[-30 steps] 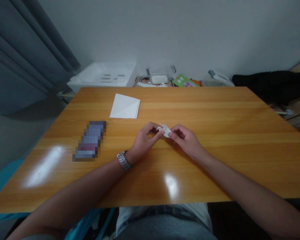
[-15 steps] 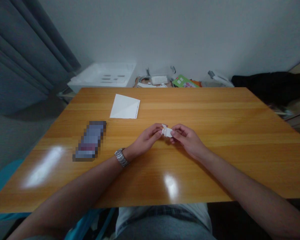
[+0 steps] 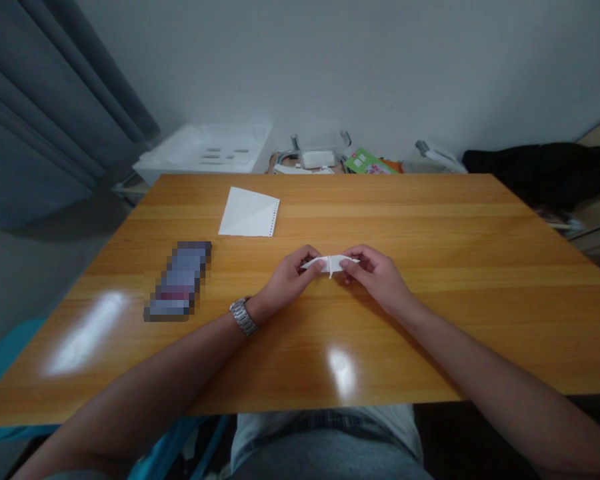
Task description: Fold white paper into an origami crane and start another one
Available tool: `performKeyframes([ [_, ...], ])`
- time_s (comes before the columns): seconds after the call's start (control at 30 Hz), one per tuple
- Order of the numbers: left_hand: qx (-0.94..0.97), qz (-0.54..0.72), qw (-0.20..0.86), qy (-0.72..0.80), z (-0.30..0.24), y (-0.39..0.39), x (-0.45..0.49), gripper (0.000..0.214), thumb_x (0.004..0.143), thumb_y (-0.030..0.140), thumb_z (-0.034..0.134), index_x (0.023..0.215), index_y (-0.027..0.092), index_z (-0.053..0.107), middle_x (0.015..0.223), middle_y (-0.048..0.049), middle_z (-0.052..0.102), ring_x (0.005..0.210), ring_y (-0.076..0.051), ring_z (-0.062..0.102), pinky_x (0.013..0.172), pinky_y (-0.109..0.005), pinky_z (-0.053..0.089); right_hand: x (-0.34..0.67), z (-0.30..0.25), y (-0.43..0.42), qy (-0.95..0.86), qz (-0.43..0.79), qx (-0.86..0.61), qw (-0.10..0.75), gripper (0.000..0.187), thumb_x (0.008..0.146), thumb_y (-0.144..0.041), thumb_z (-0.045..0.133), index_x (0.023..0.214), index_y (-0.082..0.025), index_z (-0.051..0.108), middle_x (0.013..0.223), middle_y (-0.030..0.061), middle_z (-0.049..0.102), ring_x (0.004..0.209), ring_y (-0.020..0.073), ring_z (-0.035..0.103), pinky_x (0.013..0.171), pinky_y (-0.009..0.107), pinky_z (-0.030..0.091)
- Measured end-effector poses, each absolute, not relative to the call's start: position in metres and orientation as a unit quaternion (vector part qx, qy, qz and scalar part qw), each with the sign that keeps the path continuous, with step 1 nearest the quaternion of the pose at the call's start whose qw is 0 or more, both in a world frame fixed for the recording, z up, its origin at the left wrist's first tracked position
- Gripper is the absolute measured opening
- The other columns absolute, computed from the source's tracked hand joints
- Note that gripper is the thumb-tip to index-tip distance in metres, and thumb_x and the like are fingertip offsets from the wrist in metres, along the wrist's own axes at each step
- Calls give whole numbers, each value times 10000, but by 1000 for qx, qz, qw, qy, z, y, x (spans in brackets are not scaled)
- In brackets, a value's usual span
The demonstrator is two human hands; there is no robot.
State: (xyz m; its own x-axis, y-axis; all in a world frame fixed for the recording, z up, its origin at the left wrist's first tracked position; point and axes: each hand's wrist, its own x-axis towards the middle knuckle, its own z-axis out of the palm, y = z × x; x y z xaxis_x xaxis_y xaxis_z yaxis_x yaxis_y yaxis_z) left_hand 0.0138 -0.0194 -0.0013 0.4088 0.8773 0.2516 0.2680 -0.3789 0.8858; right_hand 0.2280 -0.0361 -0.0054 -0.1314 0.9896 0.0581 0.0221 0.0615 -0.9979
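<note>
A small piece of folded white paper (image 3: 336, 263) is held between both hands, just above the middle of the wooden table (image 3: 405, 333). It stretches out to each side like two flat wings, with a thin strip pointing down at its centre. My left hand (image 3: 294, 275), with a metal watch (image 3: 243, 316) on the wrist, pinches the left wing between thumb and fingers. On the other side, my right hand (image 3: 375, 272) pinches the right wing, its thumb lying on top. The fingers behind the paper are partly hidden.
A sheet of white paper (image 3: 250, 212) with a perforated edge lies at the back left. Nearer me on the left is a pixelated phone-like object (image 3: 179, 280). Beyond the far edge stand a white tray (image 3: 215, 143) and a green booklet (image 3: 367, 161).
The folded paper has been spread from a bunched shape into two wings. My left fingers now grip its left wing; both hands stay in nearly the same place.
</note>
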Motion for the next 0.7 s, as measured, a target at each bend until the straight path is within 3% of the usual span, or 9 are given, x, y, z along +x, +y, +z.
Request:
performKeyframes([
  [0.37,745,384,358,412,-7,-19,14,302,1013,444,489,932,173,595,841,-14,634,733,-138,552,657,-242,420,230,-3,-36,-575,505,-467,443,343,838,-524,747,899,-194,675,723,14,696,646,160,652,667,317,543],
  [0.7,746,381,343,425,-1,-19,12,286,1006,411,495,889,172,601,802,-11,631,724,-145,562,654,-256,423,231,-2,-34,-540,530,-472,452,368,787,-540,788,850,-197,670,721,10,690,626,148,649,655,310,564],
])
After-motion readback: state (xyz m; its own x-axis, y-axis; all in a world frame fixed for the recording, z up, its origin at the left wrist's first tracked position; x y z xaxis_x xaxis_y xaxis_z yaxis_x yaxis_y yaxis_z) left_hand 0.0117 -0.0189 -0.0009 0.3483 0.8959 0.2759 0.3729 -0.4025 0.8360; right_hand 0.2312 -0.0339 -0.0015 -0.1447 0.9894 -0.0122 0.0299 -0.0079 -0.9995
